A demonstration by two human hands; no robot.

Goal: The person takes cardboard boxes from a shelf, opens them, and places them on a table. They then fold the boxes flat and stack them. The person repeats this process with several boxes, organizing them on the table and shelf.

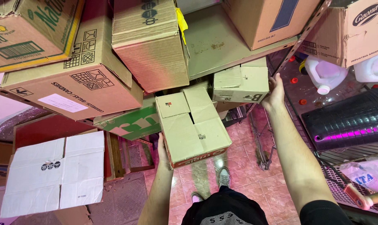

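Clearly we have 2 cartons in hand among the stacked storage. Our left hand (163,151) presses flat against the near side of the brown carton (192,125), which juts out from the shelf (214,46) stack with its top flaps shut; most of the fingers are hidden behind the carton wall, so we cannot tell how they are set. Our right hand (275,92) rests against the right edge of the smaller pale carton (241,84), fingers together and laid along its side, not pinching. A green box (132,123) sits just beside the brown carton, under a large labelled carton (76,79). We judge the brown carton could tip off onto the tiled floor (243,166), since only 1 palm steadies it. Disturbing it might also unsettle the cartons leaning above.
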